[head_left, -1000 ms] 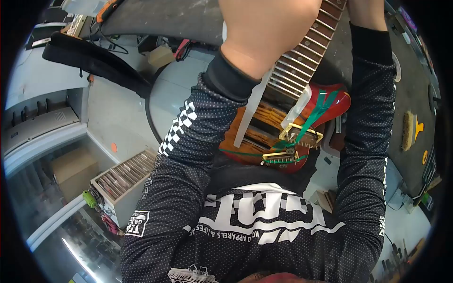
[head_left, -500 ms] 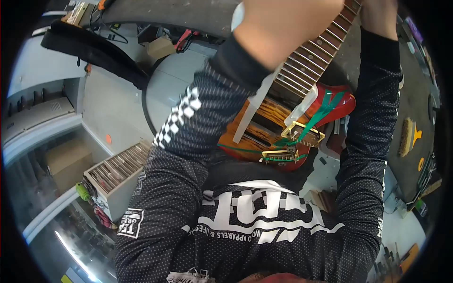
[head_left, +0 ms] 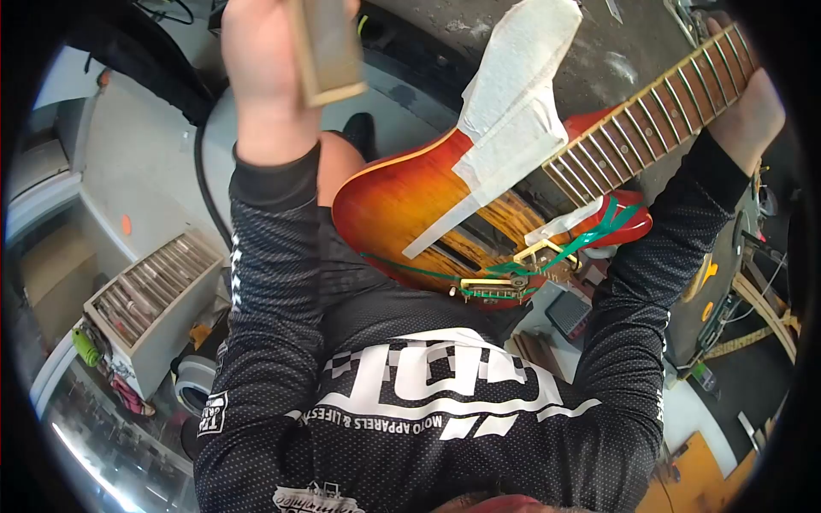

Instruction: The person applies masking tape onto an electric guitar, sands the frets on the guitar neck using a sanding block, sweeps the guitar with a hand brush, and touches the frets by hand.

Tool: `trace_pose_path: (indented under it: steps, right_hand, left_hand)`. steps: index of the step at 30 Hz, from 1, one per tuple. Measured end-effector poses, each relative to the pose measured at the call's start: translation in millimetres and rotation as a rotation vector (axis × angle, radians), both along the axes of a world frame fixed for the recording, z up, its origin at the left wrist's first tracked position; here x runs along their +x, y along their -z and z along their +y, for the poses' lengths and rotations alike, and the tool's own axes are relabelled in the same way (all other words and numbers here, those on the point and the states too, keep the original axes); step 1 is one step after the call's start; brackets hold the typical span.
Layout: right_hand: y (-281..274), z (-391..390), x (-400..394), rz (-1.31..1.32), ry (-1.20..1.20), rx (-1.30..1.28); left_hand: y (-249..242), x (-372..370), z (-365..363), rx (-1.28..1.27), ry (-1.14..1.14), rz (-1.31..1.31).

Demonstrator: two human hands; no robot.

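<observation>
My left hand [head_left: 267, 73], raised at the upper left, is closed around a flat rectangular block [head_left: 332, 56] with a greyish face and pale edges. The block is clear of the guitar. A sunburst electric guitar [head_left: 385, 192] lies across my lap, its fretboard [head_left: 641, 137] slanting to the upper right. My right hand [head_left: 753, 115] is wrapped around the neck from below, with some fingers hidden behind it. White masking paper [head_left: 522, 73] covers the upper horn and the neck joint. Green tape [head_left: 594, 224] crosses the lower horn near the gold bridge hardware [head_left: 492, 289].
A dark workbench [head_left: 428, 26] runs behind the guitar. At the left stands a box of upright slats [head_left: 158, 282] with a green tool [head_left: 85, 346] beside it. A black hose [head_left: 203, 171] curves along the floor. Pale curved strips [head_left: 765, 303] lie at the right.
My left hand has swung left from over the fretboard, bringing the block into sight. The neck has tilted toward the right with my right hand, uncovering more of the guitar body.
</observation>
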State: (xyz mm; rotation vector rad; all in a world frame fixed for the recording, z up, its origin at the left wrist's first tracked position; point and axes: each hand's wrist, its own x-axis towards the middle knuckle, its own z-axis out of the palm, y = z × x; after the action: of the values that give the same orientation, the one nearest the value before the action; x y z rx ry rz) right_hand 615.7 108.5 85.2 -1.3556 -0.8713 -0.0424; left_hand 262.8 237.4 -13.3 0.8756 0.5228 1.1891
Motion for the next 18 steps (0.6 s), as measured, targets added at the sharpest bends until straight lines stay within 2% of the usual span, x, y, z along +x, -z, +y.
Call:
trace_pose_path:
  steps: [1,2,3,5,6,7,10,18]
  right_hand:
    - [-1,-6,13,-0.015,-0.002,-0.041]
    - [-3,-12,27,-0.029,-0.004,-0.084]
    - [-5,-18,40,-0.044,-0.006,-0.126]
    - [-9,-26,52,-0.074,-0.002,-0.209]
    - [-9,-25,43,-0.150,0.052,-0.248]
    - [-8,-27,36,-0.154,0.059,-0.267]
    - [-12,-31,30,-0.177,0.081,-0.313]
    - [-30,-30,54,0.304,-0.574,-0.146]
  left_hand:
    - [35,-20,15,0.086,0.105,-0.081]
    - [52,-30,17,0.009,0.102,-0.068]
    - [73,-41,19,-0.089,0.130,-0.176]
    - [113,-63,36,-0.076,0.395,-0.354]
    - [122,-64,32,-0.153,0.232,-0.255]
    - [135,-65,32,-0.142,0.254,-0.366]
    - [148,-73,26,-0.100,0.204,-0.304]
    - [144,-69,26,0.013,0.179,-0.247]
